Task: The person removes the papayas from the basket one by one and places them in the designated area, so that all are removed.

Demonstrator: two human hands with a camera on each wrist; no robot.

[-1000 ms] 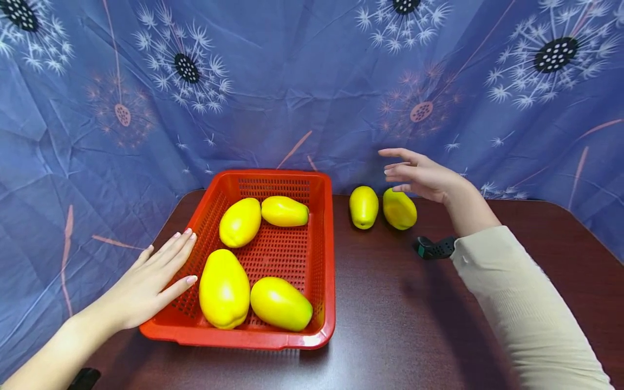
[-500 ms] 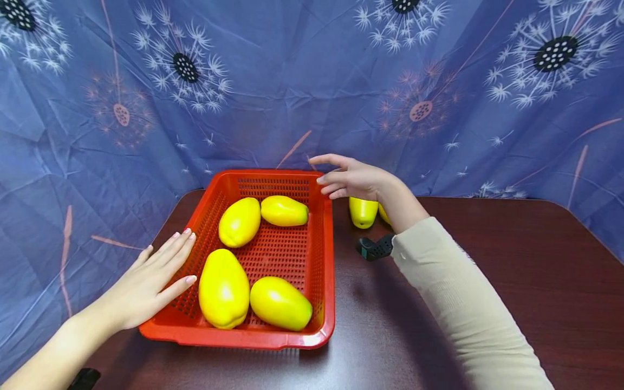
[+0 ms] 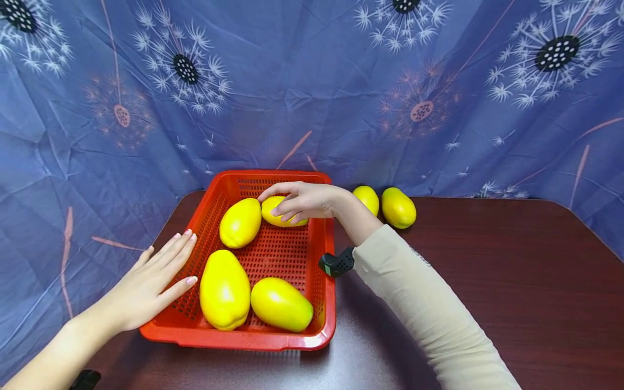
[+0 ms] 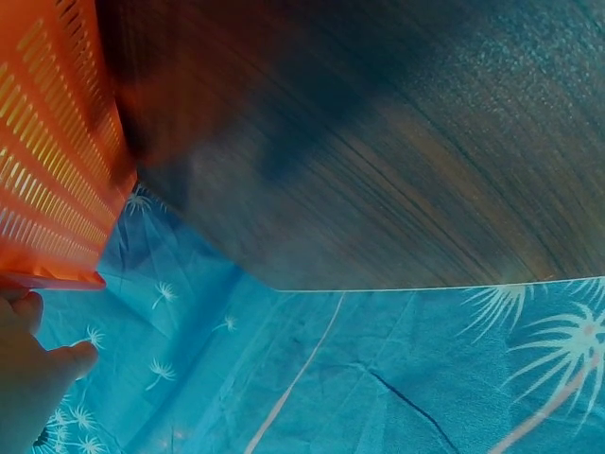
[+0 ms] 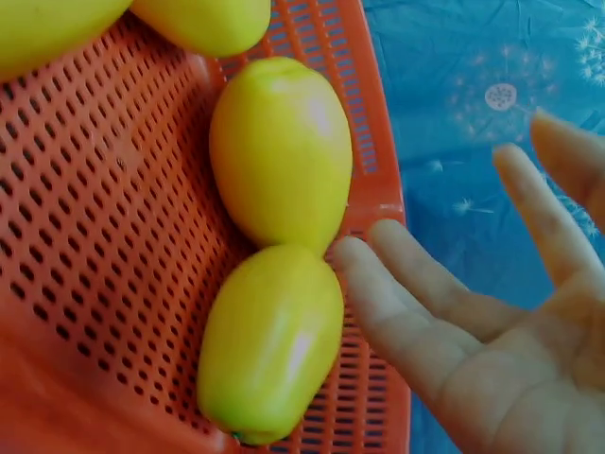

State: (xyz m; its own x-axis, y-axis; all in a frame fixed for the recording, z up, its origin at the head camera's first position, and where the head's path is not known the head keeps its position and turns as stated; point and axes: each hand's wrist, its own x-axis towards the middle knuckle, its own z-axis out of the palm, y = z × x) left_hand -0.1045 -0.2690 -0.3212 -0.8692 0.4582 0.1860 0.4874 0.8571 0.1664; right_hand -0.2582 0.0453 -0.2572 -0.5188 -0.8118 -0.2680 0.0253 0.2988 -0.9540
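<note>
A red plastic basket (image 3: 319, 325) with slotted walls holds several smooth yellow papaya-like fruits. My left hand (image 3: 151, 281) rests flat along its left rim, fingers straight. In the left wrist view, fingertips of the left hand (image 4: 38, 364) show beside the basket wall (image 4: 57, 161). Over the back right part of the basket hovers my right hand (image 3: 307, 200), fingers spread and loosely bent, holding nothing. It partly hides the back right fruit (image 3: 273, 206). In the right wrist view, the right hand's fingertips come right up to two fruits lying end to end, the nearer one (image 5: 269, 345) green-tipped.
Two more yellow fruits, one (image 3: 366, 197) partly behind my right wrist and one (image 3: 398, 208) farther right, lie on the dark wooden table (image 3: 512, 271) by its back edge. A blue dandelion-print cloth (image 3: 302, 81) hangs behind. A black strap device (image 3: 336, 264) is on my right wrist.
My right hand has moved left and slightly down, from above the two fruits on the table to over the basket. The left hand and the fruits have stayed put.
</note>
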